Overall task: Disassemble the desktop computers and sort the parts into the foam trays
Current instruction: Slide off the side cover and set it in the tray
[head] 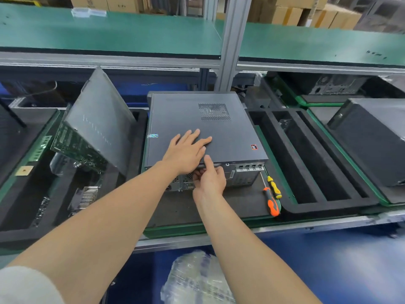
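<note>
A dark grey desktop computer (221,134) lies on its side in the middle, its rear ports facing me and its side panel with a vent grille facing up. My left hand (186,151) lies flat on that panel, fingers straight and spread. My right hand (210,177) grips the panel's near edge at the rear, thumb on top and fingers curled underneath. A black foam tray (306,163) with long slots sits to the right. Another foam tray (26,207) on the left holds a removed side panel (103,119) leaning upright, a green circuit board (74,148) and a heatsink (86,197).
Two screwdrivers, one orange-black (271,202) and one yellow-black (274,187), lie right of the computer's rear. Another dark computer (372,139) stands far right. A green shelf (131,34) runs overhead on a metal post (230,40). Crumpled plastic wrap (197,279) lies below the bench edge.
</note>
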Action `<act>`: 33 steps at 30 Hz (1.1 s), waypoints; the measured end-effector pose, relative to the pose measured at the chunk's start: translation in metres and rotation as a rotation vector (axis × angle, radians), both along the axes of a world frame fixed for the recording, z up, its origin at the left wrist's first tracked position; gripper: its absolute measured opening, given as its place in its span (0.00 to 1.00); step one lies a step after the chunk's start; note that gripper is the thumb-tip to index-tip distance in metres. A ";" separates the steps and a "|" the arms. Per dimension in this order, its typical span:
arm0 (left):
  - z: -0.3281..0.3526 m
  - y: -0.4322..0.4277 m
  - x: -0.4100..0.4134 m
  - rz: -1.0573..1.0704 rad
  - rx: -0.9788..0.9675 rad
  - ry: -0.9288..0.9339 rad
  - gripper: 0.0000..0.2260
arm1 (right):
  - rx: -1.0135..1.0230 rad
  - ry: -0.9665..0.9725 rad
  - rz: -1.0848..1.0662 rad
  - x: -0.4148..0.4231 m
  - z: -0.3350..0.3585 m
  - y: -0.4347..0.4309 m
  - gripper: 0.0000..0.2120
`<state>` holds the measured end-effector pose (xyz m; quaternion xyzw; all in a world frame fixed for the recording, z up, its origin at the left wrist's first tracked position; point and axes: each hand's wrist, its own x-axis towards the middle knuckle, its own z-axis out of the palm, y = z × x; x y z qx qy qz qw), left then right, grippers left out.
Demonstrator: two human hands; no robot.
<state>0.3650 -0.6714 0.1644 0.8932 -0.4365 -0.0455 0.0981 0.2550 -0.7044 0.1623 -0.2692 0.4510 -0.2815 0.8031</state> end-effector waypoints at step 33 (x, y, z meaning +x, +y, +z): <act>0.207 -0.050 -0.014 -0.148 0.009 0.351 0.20 | -0.133 -0.455 -0.012 -0.012 0.152 -0.082 0.05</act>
